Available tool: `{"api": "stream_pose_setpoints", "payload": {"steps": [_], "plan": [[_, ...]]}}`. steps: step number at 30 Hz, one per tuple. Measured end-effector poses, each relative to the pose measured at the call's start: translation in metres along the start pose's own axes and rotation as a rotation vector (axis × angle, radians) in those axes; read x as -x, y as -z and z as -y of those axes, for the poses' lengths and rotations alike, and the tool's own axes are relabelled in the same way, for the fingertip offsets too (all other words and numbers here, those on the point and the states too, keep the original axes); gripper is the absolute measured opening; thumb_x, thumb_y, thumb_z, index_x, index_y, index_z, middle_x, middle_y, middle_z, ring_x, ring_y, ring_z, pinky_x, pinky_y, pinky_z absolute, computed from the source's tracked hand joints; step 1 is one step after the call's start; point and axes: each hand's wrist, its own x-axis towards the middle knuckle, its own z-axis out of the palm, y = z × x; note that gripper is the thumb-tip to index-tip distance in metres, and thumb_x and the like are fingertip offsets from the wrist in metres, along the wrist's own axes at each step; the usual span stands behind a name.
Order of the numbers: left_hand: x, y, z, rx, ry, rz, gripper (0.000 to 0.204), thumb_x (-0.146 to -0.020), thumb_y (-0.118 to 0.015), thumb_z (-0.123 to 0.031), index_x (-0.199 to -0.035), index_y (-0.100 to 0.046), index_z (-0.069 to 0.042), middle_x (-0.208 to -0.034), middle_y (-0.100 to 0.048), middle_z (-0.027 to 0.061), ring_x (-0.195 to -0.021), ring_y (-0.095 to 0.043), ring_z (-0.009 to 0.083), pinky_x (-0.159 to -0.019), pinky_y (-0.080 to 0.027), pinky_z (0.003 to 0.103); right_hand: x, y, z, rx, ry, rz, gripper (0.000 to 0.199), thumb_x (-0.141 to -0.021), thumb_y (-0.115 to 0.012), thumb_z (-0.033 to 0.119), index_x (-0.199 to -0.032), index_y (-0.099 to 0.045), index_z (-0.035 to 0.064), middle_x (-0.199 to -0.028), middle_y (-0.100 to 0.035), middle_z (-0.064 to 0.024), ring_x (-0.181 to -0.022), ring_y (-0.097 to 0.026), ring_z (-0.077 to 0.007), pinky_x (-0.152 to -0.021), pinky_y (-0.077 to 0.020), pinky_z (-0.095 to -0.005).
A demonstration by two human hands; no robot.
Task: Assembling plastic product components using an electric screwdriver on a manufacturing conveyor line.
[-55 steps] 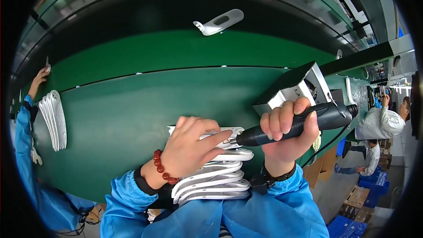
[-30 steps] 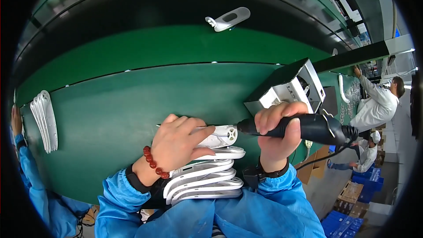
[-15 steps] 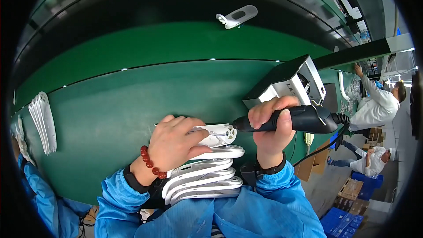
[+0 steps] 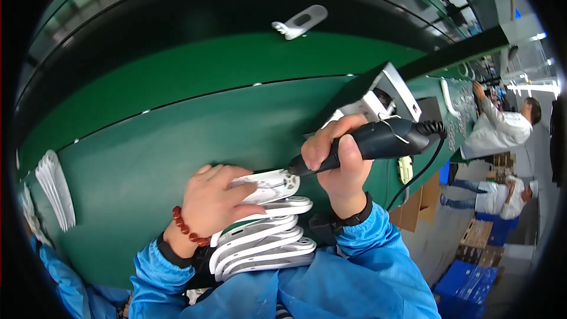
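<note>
Biggest thing first: a long green table (image 4: 159,147) runs right across, edge to edge. Going by a clock laid over the view, a co-worker in white (image 4: 502,127) is way out at 3 o'clock. Next size down is a black-and-white box (image 4: 352,90) sitting open at about 2 o'clock, tipped at an angle to the table edge. Then there's a pile of white shells (image 4: 251,260) at 6 o'clock, stacked right up against the wearer's blue jacket (image 4: 331,283). Another stack of white shells (image 4: 56,192) sits well apart over near 9 o'clock.

Now the tool: a dark power screwdriver (image 4: 378,142) lying roughly level, with a curly cord off its back end. The right hand (image 4: 339,168) is around 4 o'clock, fingers wrapped firmly around its barrel. The left hand (image 4: 212,198) is around 8 o'clock, gripping a white shell (image 4: 271,188) with fingers over the top and thumb along the near side. That shell is just below centre, at the far side of the pile; can't tell if it's resting on it. The screwdriver's nose is right by its round end, but I can't tell if the tip touches.

Similar piece (image 4: 292,28) alone up at 12 o'clock. Smallest thing: a red bead bracelet (image 4: 185,230) on the left wrist.
</note>
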Motion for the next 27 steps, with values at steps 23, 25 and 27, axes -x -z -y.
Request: {"api": "stream_pose_setpoints", "payload": {"steps": [23,25,27], "plan": [[0.000,-0.004,-0.003,-0.014,0.027,0.011,0.023,-0.068,-0.079,-0.025,-0.088,-0.074,-0.014,-0.093,-0.064,0.0042,-0.074,-0.062,0.0231,-0.065,-0.050,0.037,0.001,0.054,0.069,0.169,0.310,-0.095,0.021,-0.097,-0.053,0.026,-0.103,-0.044,0.0081,-0.073,-0.053,-0.0084,-0.056,-0.051,-0.0165,-0.055,-0.0452,-0.0336],[0.000,-0.004,-0.004,0.002,0.046,0.026,0.025,-0.067,-0.078,-0.024,-0.089,-0.074,-0.013,-0.094,-0.065,0.0057,-0.076,-0.063,0.0250,-0.067,-0.051,0.038,0.002,0.054,0.068,0.152,0.307,-0.114,0.022,-0.097,-0.054,0.026,-0.103,-0.043,0.0079,-0.073,-0.053,-0.0084,-0.056,-0.051,-0.0164,-0.055,-0.0452,-0.0336],[0.000,-0.004,-0.003,0.009,0.033,0.014,0.025,-0.067,-0.078,-0.023,-0.089,-0.074,-0.013,-0.094,-0.065,0.0055,-0.076,-0.063,0.0248,-0.067,-0.051,0.038,0.002,0.054,0.068,0.154,0.310,-0.106,0.022,-0.097,-0.054,0.026,-0.103,-0.043,0.0077,-0.073,-0.053,-0.0085,-0.056,-0.051,-0.0165,-0.054,-0.0451,-0.0336]]}}
